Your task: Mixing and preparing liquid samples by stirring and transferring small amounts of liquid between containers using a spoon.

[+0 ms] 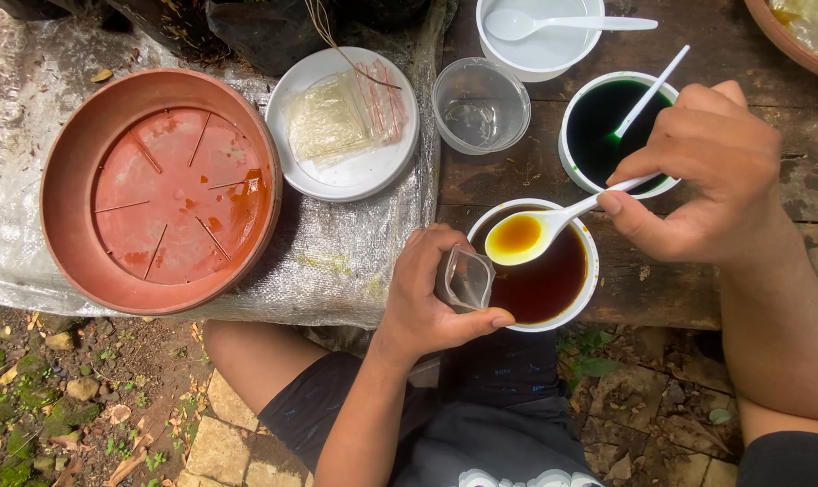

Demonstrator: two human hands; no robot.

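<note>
Left hand [427,293]: a small clear bag [465,278] is pinched open at the brown bowl's [589,271] rim.
Right hand [702,171]: a white spoon [540,230] of orange liquid is pinched, held over that bowl beside the bag.
Behind: a green bowl [567,149] with a stick.

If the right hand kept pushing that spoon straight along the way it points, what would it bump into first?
Most likely the small clear plastic bag that the left hand holds open at the rim of the bowl of brown liquid. The spoon in the right hand points at it, though depth is unclear.
</note>
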